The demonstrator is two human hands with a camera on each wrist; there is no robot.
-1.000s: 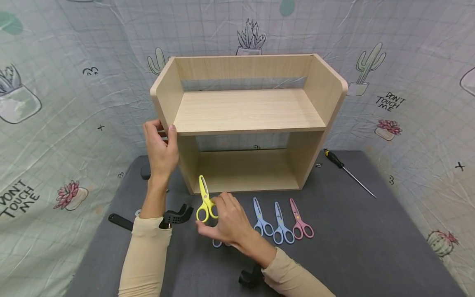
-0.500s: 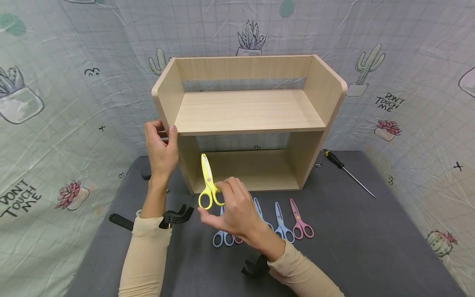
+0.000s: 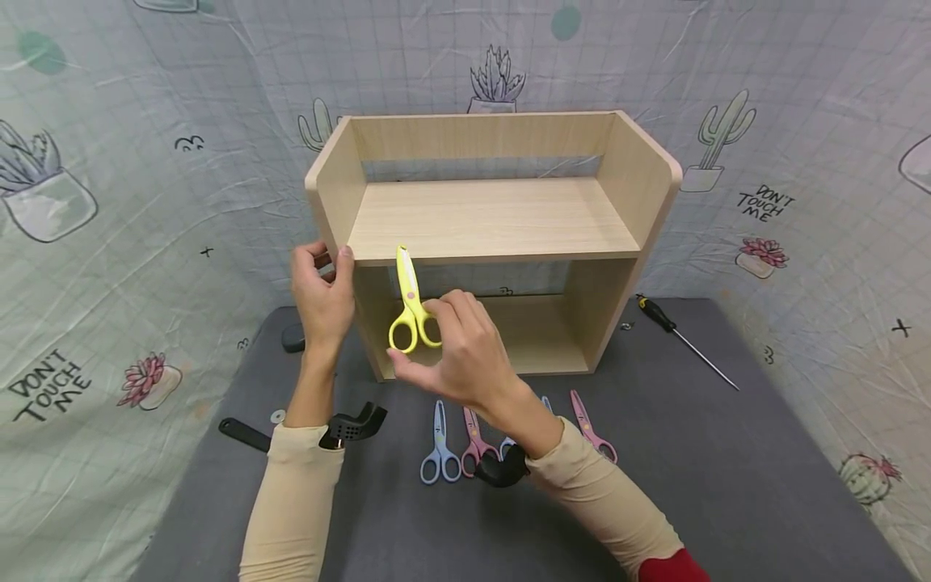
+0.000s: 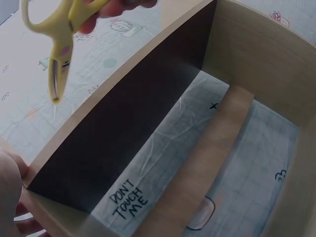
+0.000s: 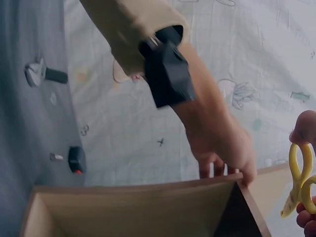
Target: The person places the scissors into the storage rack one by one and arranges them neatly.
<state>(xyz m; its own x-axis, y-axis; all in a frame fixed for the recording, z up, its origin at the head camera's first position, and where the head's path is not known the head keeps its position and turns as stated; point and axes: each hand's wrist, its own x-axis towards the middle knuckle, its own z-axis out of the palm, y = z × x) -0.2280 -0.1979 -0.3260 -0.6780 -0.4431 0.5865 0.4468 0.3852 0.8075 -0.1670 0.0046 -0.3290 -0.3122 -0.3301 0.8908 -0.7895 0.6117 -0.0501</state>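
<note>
**Yellow scissors held up by the shelf**

Your right hand (image 3: 465, 352) pinches the yellow scissors (image 3: 410, 303) by their handles, up in the air. The blades point up, in front of the left part of the wooden shelf (image 3: 494, 218). Your left hand (image 3: 323, 295) grips the shelf's left side wall, thumb on the front edge. On the gray mat (image 3: 727, 477), near you, lie a blue pair (image 3: 440, 444) and a pink pair (image 3: 474, 440) side by side. A screwdriver (image 3: 684, 339) lies to the right of the shelf.
</note>
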